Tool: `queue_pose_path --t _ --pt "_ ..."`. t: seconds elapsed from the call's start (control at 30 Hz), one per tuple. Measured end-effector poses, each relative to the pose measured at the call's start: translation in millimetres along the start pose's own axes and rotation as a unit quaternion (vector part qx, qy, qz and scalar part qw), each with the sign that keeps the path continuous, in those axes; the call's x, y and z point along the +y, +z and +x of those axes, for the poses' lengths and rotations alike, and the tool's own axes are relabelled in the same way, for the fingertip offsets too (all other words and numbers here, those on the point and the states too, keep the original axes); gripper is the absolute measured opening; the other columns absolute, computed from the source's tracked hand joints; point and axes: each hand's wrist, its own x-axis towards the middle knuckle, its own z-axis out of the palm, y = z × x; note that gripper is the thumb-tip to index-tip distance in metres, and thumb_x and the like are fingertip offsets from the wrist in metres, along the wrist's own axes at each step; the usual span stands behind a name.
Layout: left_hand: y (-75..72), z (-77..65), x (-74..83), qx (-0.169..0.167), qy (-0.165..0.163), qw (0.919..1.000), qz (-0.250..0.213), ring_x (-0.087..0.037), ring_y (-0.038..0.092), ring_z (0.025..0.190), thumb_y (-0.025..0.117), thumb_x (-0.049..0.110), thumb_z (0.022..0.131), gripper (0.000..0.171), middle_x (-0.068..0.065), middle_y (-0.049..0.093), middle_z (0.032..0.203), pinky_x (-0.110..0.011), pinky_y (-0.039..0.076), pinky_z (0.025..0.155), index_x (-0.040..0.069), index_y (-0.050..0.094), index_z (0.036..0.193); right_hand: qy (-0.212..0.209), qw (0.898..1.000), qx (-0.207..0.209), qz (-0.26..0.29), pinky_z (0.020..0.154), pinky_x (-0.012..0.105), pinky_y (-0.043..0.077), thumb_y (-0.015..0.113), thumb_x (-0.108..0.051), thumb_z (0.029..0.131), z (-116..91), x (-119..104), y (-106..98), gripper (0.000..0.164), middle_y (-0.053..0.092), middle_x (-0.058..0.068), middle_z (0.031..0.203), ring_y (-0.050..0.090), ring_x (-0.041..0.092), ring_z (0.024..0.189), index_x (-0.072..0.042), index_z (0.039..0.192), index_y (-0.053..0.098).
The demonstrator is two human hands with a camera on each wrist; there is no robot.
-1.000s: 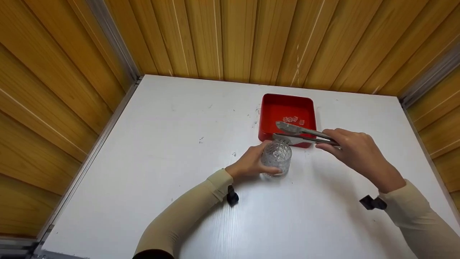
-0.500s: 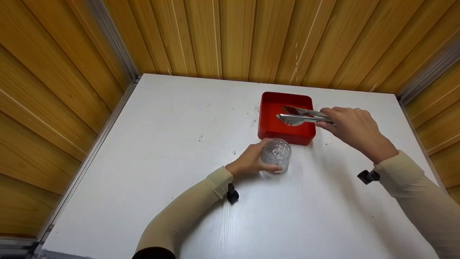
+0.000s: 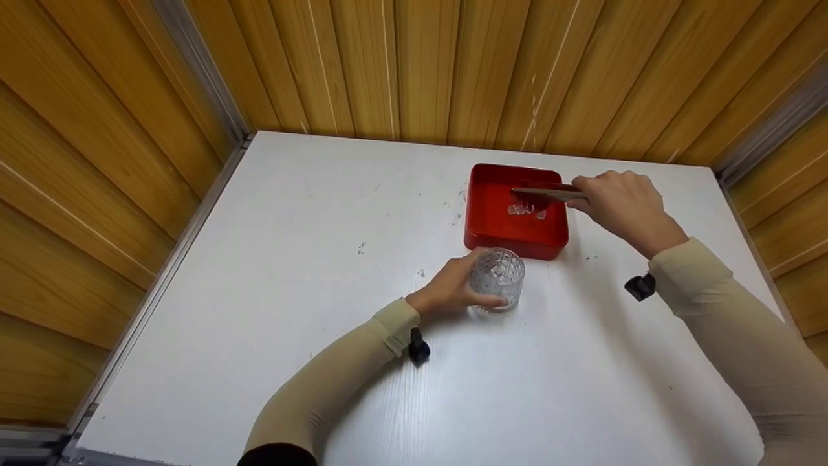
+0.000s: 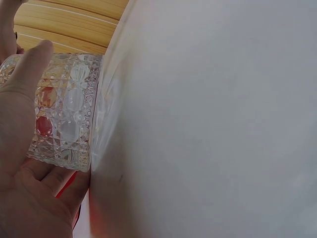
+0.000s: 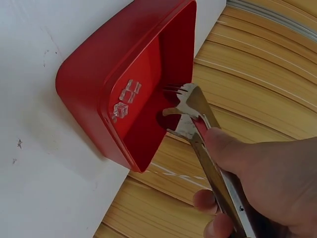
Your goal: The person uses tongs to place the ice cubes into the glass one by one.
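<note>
A cut-pattern clear glass tumbler [image 3: 502, 279] stands on the white table, and my left hand [image 3: 451, 288] holds it with thumb and fingers round its side. The left wrist view shows the tumbler [image 4: 67, 111] close, its base on the table. Just behind it sits a square red box [image 3: 514, 244] with several small clear cubes [image 3: 519, 209] on its floor. My right hand [image 3: 622, 206] grips metal tongs [image 3: 550, 192] over the box's right side. In the right wrist view the toothed tong ends [image 5: 185, 109] point into the box, apart from the cubes [image 5: 130, 91].
Wood-patterned panels [image 3: 420, 71] rise behind and beside the white table [image 3: 336, 220], with a metal frame rail [image 3: 200, 71] at the left corner. The tumbler stands close to the red box's front wall.
My right hand has moved the tongs back from near the tumbler to over the red box, and they have turned edge-on. My left hand and the tumbler stay in place.
</note>
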Motion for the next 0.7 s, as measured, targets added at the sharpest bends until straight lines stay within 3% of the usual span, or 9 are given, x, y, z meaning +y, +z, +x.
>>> queue_pose_path --t 0.3,0.7 --pt "-0.1 0.8 -3.2 0.006 0.024 0.9997 0.002 -0.011 0.063 0.111 0.090 0.038 0.079 0.083 -0.002 0.068 0.125 -0.023 0.051 0.096 0.019 0.046 0.147 0.021 0.998 -0.039 -0.054 0.043 0.036 0.044 0.076 -0.020 0.094 13 -12 3 0.021 0.055 0.010 0.063 0.045 0.025 0.055 0.000 0.101 0.073" --pt "-0.2 1.1 -2.6 0.001 0.011 0.9999 -0.003 -0.011 0.063 0.112 0.091 0.038 0.079 0.085 -0.003 0.067 0.126 -0.023 0.051 0.096 0.018 0.044 0.148 0.036 0.995 -0.047 -0.074 0.051 0.047 0.055 0.072 -0.013 0.095 15 -25 11 0.022 0.061 0.018 0.069 0.054 0.032 0.058 0.005 0.107 0.072"
